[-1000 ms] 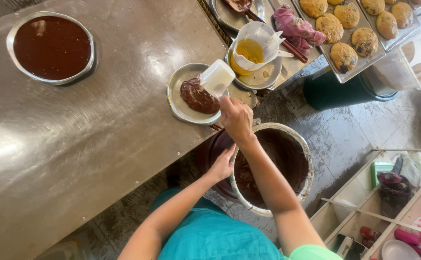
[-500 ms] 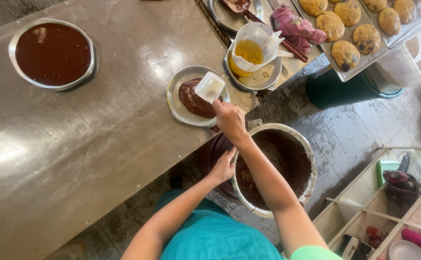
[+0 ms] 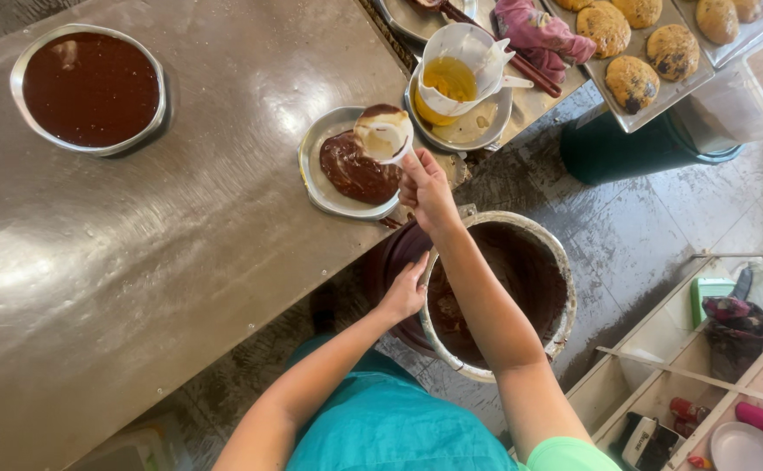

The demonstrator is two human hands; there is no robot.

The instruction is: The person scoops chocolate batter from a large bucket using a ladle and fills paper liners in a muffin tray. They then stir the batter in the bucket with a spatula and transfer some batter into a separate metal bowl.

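Observation:
My right hand (image 3: 425,187) grips the handle of a white plastic cup (image 3: 383,135) smeared with chocolate batter, tipped over a round metal pan (image 3: 316,179). A brown pool of batter (image 3: 355,170) lies in that pan. My left hand (image 3: 403,292) rests on the rim of a large metal bowl (image 3: 556,270) holding dark batter, which stands below the table's edge. A second round pan (image 3: 89,87), filled with batter, sits at the far left of the steel table (image 3: 181,262).
A white jug of yellow liquid (image 3: 456,74) stands in a metal dish beside the pan. Trays of baked buns (image 3: 639,44) and a pink cloth (image 3: 534,30) lie at the top right. A dark green bin (image 3: 626,153) stands on the floor; shelves with utensils (image 3: 713,384) are lower right.
My right hand has swung the cup left over the pan and tipped it. The batter pool in the pan looks larger. My left hand stays on the bowl's rim.

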